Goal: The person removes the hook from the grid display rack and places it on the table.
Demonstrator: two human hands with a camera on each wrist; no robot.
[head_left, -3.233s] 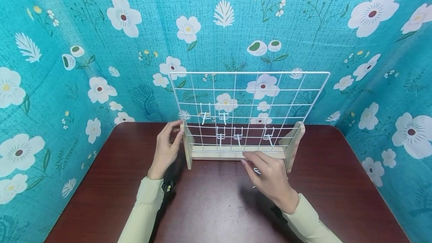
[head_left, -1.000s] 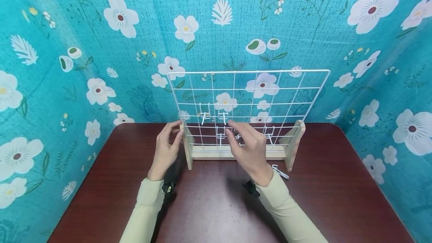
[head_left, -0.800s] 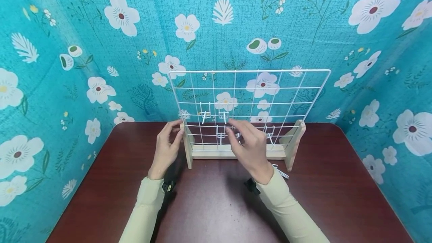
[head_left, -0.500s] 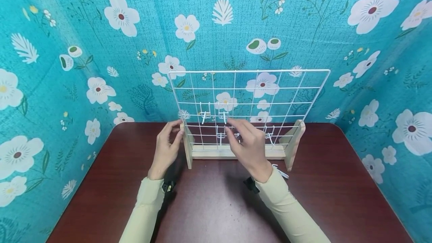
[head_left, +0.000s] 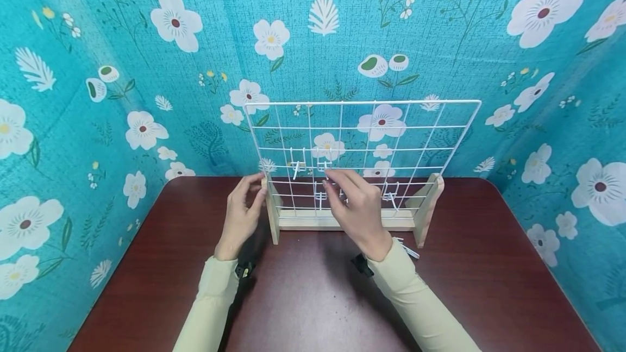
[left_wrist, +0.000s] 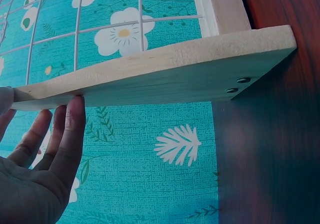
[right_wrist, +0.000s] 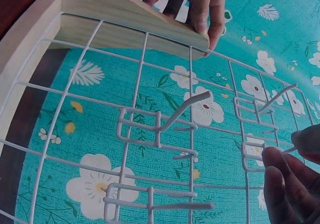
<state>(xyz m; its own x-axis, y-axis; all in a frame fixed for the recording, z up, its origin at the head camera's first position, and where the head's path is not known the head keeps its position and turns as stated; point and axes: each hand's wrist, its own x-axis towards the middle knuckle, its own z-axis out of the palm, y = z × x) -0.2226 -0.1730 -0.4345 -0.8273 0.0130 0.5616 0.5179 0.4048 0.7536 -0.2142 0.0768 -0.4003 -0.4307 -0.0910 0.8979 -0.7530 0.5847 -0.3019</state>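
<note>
Left hand [head_left: 239,219] pinches the wooden stand's [head_left: 271,213] edge; right hand [head_left: 359,211] pinches a hook [head_left: 324,167] on the wire rack [head_left: 362,149] — open squares above, table [head_left: 303,287] edges well apart.

No readable text, labels, brands, numbers or signs in any view.
</note>
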